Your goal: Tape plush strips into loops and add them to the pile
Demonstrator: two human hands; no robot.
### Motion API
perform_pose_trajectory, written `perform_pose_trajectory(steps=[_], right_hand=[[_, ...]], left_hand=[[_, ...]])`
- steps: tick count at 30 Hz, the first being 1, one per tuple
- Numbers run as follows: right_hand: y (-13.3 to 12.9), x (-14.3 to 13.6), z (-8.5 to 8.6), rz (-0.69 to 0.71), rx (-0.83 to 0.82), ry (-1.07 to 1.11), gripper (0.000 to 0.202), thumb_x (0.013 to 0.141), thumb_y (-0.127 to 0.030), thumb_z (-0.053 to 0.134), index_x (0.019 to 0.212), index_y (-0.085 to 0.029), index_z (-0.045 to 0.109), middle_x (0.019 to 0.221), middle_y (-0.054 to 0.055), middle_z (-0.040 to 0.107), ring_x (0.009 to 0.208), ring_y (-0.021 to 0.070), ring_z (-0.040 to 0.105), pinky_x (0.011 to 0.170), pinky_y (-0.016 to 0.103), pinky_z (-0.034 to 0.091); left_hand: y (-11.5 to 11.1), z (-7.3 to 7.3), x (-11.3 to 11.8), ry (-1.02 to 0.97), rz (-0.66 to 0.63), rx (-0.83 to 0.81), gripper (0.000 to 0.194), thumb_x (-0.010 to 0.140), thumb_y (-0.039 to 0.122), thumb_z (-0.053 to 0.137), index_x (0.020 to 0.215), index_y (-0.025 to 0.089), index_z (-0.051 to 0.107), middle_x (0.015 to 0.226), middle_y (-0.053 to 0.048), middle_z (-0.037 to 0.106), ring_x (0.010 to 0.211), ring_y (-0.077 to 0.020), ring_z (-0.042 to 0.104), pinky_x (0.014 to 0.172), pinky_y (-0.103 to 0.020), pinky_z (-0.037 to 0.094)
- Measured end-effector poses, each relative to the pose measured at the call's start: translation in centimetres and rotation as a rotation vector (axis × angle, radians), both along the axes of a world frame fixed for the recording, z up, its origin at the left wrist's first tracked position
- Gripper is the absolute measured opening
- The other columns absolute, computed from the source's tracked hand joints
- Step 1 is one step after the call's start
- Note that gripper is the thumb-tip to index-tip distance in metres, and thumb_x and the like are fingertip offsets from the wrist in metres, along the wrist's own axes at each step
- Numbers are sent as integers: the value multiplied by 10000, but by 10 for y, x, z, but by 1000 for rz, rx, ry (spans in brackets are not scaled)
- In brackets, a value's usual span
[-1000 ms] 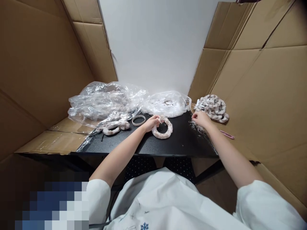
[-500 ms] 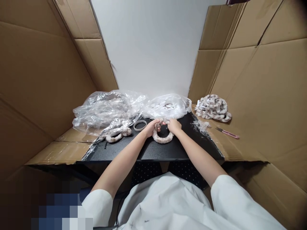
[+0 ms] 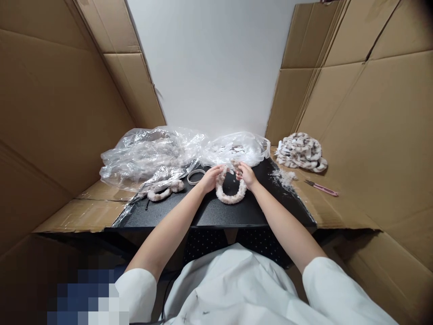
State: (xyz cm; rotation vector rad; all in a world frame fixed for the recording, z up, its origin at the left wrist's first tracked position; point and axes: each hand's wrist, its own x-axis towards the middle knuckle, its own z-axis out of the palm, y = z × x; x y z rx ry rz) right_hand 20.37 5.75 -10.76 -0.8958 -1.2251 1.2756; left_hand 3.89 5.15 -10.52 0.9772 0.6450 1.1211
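A fluffy, pale spotted plush band [image 3: 231,198] hangs in a loop between my two hands over the black table. My left hand [image 3: 212,178] grips one upper end of it, fingers closed round the fabric. The other upper end is pinched in my right hand [image 3: 246,174]. A small white bit shows between the hands at the top; what it is I cannot make out. Left of my left hand lies a grey ring [image 3: 196,177], apart from it. Another fluffy piece [image 3: 162,194], partly looped, rests farther left.
Clear plastic bags [image 3: 149,151] fill the back left, and a second bag [image 3: 237,149] holds small white pieces. At right are a pile of fluffy bands [image 3: 299,152], white fluff scraps [image 3: 285,177] and pink thread snips [image 3: 323,188]. Cardboard walls [image 3: 379,113] stand at both sides.
My hands have moved slightly apart at the top of the band, and its upper ends are spread wider. My right hand has turned, showing more of its fingers.
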Motion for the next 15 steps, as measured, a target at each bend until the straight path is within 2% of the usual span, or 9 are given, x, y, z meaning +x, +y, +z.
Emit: perform_pose_trajectory(steps=[3, 6, 9, 12, 15], right_hand=[[-5, -1, 3, 82, 1, 29, 253, 722, -369, 597, 882, -233, 456, 550, -94, 479, 381, 51, 283, 421, 194, 252], [-7, -3, 3, 165, 23, 30, 323, 694, -369, 653, 889, -232, 434, 622, -74, 583, 398, 46, 325, 441, 191, 276], [-6, -4, 0, 185, 45, -11, 367, 657, -407, 698, 830, -228, 427, 604, -69, 606, 407, 52, 355, 444, 191, 284], [-5, -5, -4, 175, 71, -72, 376, 611, -431, 731, 755, -218, 457, 553, -73, 587, 409, 55, 369, 437, 192, 283], [-5, -7, -7, 132, 83, -103, 366, 564, -430, 760, 694, -203, 504, 553, -66, 588, 406, 47, 354, 419, 195, 258]], left_hand=[[1, 1, -1, -12, 54, -14, 339, 656, 143, 671, 990, 165, 616, 753, -3, 662, 612, -103, 579, 585, -213, 429], [0, -1, 1, 16, 90, -2, 360, 664, 165, 676, 1015, 196, 603, 697, 23, 635, 618, -113, 587, 601, -218, 433], [-3, -3, 4, 70, 56, 55, 256, 668, 269, 738, 877, 167, 631, 667, 18, 622, 614, -113, 571, 609, -224, 431], [-5, -5, 7, 127, 46, 141, 297, 615, 342, 807, 771, 141, 653, 657, 7, 624, 626, -113, 557, 622, -228, 426], [-4, -6, 7, 194, 104, 199, 338, 551, 355, 850, 749, 137, 685, 665, -6, 645, 640, -123, 554, 623, -232, 417]])
